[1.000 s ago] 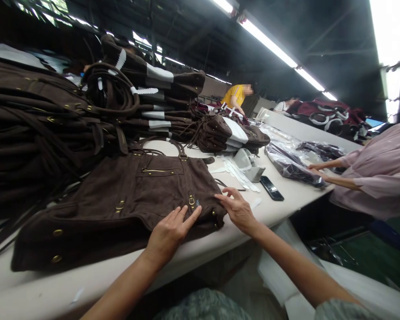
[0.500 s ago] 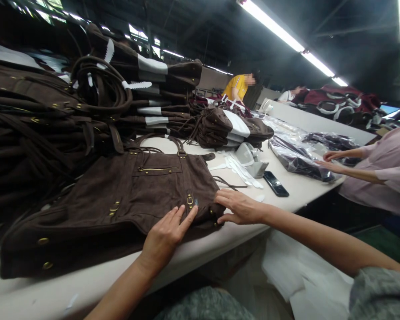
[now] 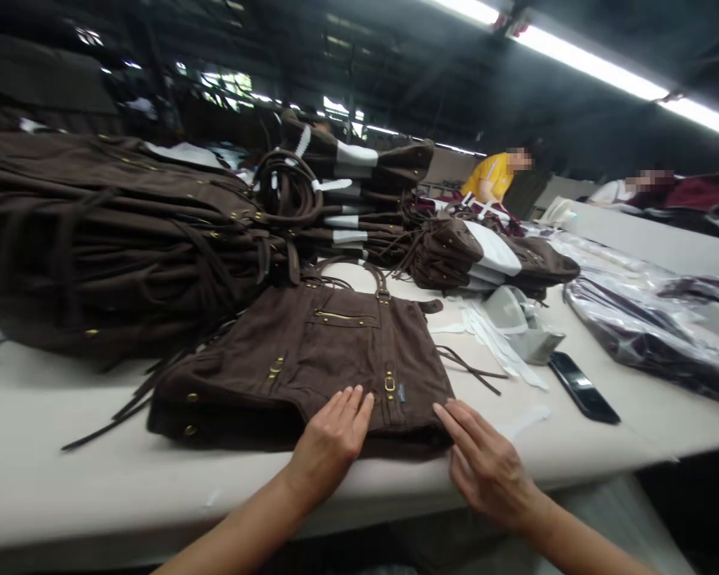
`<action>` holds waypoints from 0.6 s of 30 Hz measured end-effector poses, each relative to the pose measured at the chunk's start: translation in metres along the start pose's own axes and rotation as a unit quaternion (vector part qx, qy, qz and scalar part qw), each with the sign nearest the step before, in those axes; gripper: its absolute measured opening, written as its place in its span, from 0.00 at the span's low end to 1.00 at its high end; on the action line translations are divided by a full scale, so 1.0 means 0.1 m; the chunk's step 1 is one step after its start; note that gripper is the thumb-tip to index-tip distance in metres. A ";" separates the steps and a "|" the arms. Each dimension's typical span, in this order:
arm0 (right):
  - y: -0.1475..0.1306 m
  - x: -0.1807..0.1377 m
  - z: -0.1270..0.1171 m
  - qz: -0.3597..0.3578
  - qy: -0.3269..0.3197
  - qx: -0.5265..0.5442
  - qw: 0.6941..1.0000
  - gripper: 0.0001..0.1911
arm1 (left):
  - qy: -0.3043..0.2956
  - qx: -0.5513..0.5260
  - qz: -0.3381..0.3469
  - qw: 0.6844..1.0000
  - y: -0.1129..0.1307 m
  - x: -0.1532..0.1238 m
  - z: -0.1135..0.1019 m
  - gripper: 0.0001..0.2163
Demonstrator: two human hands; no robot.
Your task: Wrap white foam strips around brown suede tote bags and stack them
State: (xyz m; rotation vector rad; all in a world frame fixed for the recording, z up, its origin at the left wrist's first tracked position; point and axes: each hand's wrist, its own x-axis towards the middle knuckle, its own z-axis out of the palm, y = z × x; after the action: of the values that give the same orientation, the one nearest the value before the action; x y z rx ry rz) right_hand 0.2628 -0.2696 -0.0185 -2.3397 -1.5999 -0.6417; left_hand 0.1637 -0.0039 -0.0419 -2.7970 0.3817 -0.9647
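Note:
A dark brown suede handbag [image 3: 311,351] with brass zip and studs lies flat on the pale table [image 3: 65,471] in front of me. My left hand [image 3: 331,442] rests palm down on the bag's near edge, fingers stretched out together. My right hand [image 3: 485,463] lies flat at the bag's near right corner, fingers extended and touching its edge and the tabletop. Neither hand holds anything.
A tall stack of brown bags [image 3: 101,239] fills the left side, with more piles [image 3: 359,192] behind. A black phone [image 3: 582,386], a grey tape dispenser [image 3: 524,323], white strips and plastic-wrapped bags [image 3: 653,335] lie to the right. A person in yellow [image 3: 494,176] works far back.
My view swung left, so the pink-sleeved person left the frame. My right hand drew back toward me from the bag's side to its near right corner. My left hand stayed on the bag.

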 end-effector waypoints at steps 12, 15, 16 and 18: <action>0.23 0.41 0.27 -0.118 0.063 -0.041 0.990 0.36 | -0.062 -0.060 -0.066 0.994 0.01 0.27 -0.12 0.07; 0.52 0.37 0.27 -0.169 0.075 -0.007 0.983 0.37 | -0.047 -0.021 -0.025 0.998 -0.13 0.20 -0.27 0.09; 0.61 0.34 0.27 -0.175 0.071 0.008 0.982 0.36 | -0.037 0.004 -0.010 0.999 -0.19 0.15 -0.33 0.11; 0.75 0.29 0.27 -0.168 0.061 0.039 0.983 0.35 | -0.027 0.054 0.006 0.998 -0.33 0.04 -0.47 0.15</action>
State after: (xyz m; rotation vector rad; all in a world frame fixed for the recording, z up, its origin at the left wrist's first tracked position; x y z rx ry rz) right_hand 0.3468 -0.2619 -0.0241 -1.9497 -1.9420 -0.7582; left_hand 0.1437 0.0233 0.0044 -2.7134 0.3287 -0.8792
